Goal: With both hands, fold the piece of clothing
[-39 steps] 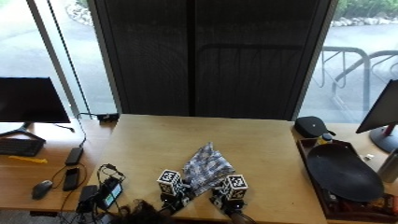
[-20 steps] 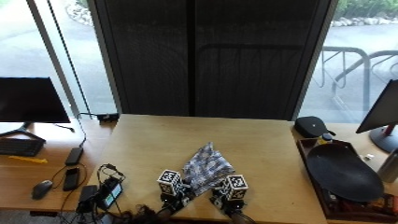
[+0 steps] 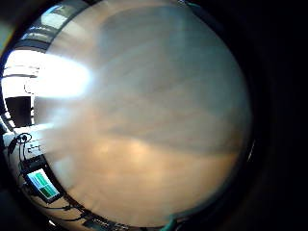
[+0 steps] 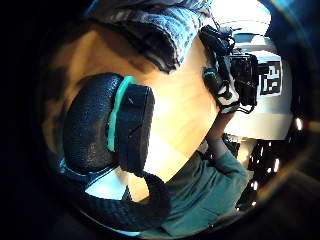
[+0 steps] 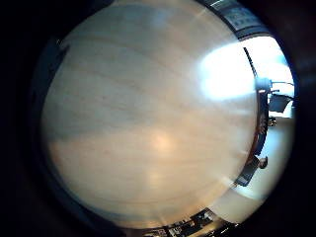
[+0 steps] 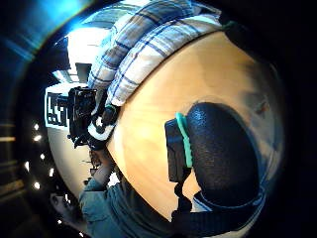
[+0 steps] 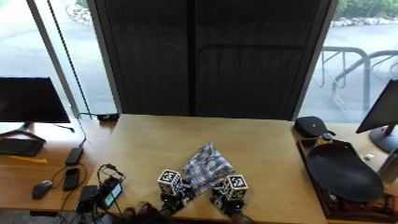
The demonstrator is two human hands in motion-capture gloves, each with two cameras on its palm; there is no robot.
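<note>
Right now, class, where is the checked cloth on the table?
In the outside view, the checked cloth lies near the wooden table's front edge, between both hands.

Bare wooden table [image 7: 187, 135] ahead of both hands, passable beyond the checked cloth [image 7: 205, 168] lying between them. Outward of the left hand [image 7: 172, 196]: phone [image 7: 107, 196] and cables at the table edge. Outward of the right hand [image 7: 229, 199]: bare wood, then black tray [image 7: 342, 172] well apart.
</note>
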